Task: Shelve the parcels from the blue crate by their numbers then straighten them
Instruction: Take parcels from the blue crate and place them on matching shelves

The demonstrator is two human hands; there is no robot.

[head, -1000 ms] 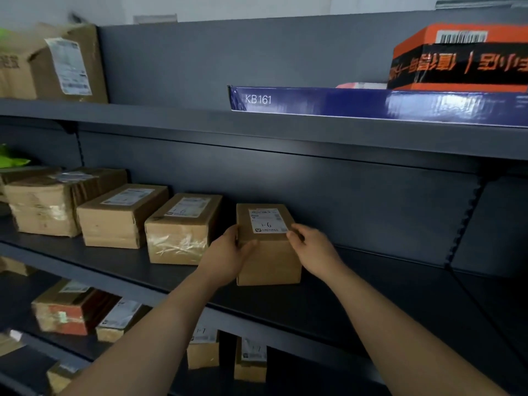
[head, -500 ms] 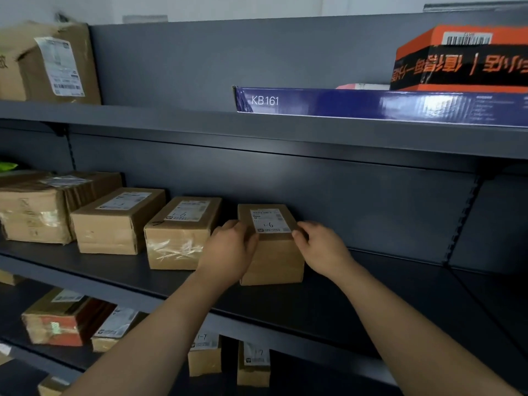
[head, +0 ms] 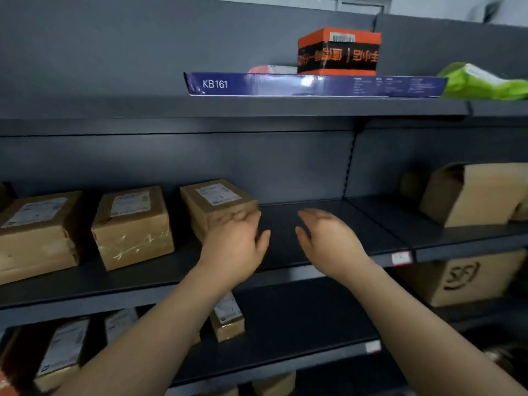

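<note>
A small brown parcel [head: 218,202] with a white label on top stands on the dark middle shelf [head: 314,224], last on the right in a row of parcels. My left hand [head: 234,244] is in front of it, fingertips against its front right edge, not wrapped round it. Off to the right, my right hand [head: 328,238] hovers over bare shelf with relaxed fingers, holding nothing and clear of the parcel. The blue crate is out of view.
Two more labelled parcels [head: 131,224] [head: 37,232] stand to the left. The top shelf carries a long blue KB161 box [head: 285,85], an orange-black box [head: 338,51] and a green bag [head: 483,82]. The right bay has an open carton [head: 471,192]. Small parcels [head: 227,318] sit below.
Both hands have released the small parcel's sides. My right hand has drawn away to the right, the left rests at the parcel's front. The view has swung to the right.
</note>
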